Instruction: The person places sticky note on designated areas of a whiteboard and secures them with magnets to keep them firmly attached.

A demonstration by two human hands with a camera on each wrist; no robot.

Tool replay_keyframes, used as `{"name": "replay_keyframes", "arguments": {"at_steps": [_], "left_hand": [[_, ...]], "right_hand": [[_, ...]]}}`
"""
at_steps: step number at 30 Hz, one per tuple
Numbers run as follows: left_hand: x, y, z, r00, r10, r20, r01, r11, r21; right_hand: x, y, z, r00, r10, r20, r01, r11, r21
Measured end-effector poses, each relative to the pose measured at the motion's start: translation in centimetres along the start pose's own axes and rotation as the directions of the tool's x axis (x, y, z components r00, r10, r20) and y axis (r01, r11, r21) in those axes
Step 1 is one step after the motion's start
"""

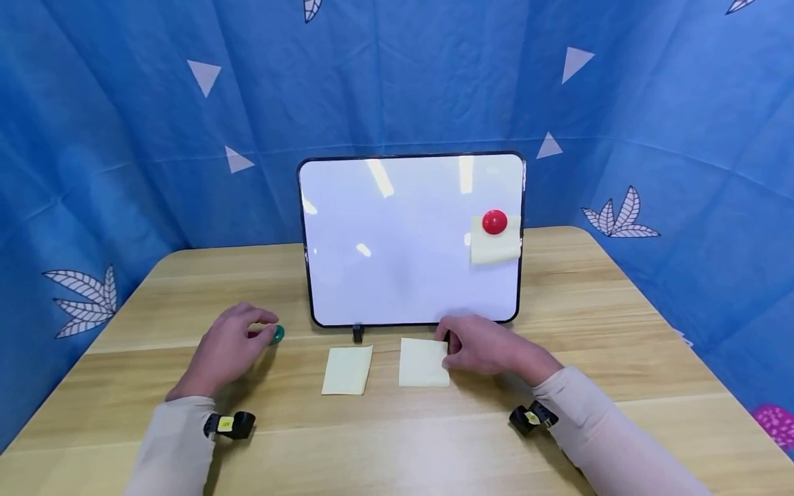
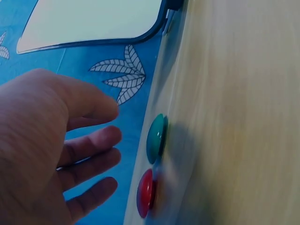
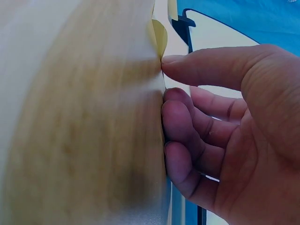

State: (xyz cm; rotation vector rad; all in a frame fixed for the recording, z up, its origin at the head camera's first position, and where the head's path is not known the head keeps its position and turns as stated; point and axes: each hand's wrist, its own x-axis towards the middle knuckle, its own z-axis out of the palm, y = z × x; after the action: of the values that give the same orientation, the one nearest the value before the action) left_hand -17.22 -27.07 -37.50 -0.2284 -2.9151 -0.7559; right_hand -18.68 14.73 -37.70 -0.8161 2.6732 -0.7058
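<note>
My left hand (image 1: 231, 344) hovers over the left of the table, fingers loosely bent, beside a round green magnet (image 1: 277, 335). In the left wrist view, a gap separates its fingertips from the green magnet (image 2: 157, 138) and a red magnet (image 2: 146, 193); the hand hides that red one in the head view. My right hand (image 1: 480, 346) rests by the right edge of a pale yellow sticky note (image 1: 424, 363). Its thumb touches the edge of the note (image 3: 160, 38), which curls up there, while the other fingers bend against the table, apart from the thumb.
A second sticky note (image 1: 347, 370) lies to the left of the first. Behind them stands a black-framed whiteboard (image 1: 397, 255) on small feet. On its right side, a red magnet (image 1: 494, 222) holds another note (image 1: 494, 249). Blue curtain (image 1: 409, 76) surrounds the wooden table (image 1: 372, 448).
</note>
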Motion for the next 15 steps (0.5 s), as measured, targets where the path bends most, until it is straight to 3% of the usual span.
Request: {"name": "replay_keyframes", "arguments": {"at_steps": [15], "left_hand": [[0.1,-0.8,1.0,0.999,-0.022,0.044,0.022,1.000,0.002]], "right_hand": [[0.0,-0.1,0.0,1.000,-0.015,-0.007,0.015,0.999,-0.047]]}}
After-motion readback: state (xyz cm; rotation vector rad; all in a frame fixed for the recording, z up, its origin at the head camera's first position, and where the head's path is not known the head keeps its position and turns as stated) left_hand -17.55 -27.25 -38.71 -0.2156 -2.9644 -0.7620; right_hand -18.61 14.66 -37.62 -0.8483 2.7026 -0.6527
